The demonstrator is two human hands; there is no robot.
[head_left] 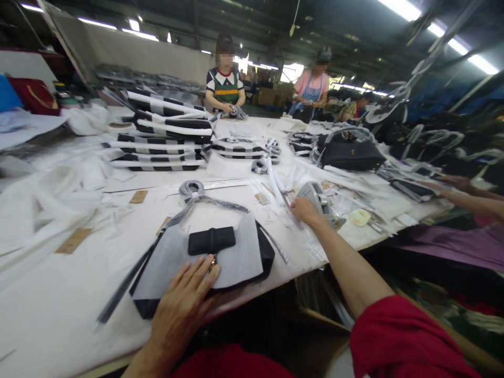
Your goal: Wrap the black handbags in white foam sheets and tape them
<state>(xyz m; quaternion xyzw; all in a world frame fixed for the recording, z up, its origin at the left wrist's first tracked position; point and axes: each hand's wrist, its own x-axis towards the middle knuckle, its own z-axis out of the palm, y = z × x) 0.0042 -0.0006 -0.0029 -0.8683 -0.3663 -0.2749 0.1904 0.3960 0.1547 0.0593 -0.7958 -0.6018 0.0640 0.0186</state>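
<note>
A black handbag (220, 252) lies flat near the table's front edge, partly covered by grey wrapping paper, with its wrapped strap (197, 197) curving away from me. My left hand (183, 302) rests flat on the bag's paper cover, fingers stretched out. My right hand (304, 210) reaches out to the right and is closed among white paper strips beside a grey tape dispenser (318, 199). What the fingers grip is hidden.
The white table (59, 310) carries scattered white paper, brown tags and stacks of black-and-white wrapped bags (165, 136) at the back. Another black handbag (352, 155) stands far right. Two people work at the far end; another person's arm (468, 202) reaches in from the right.
</note>
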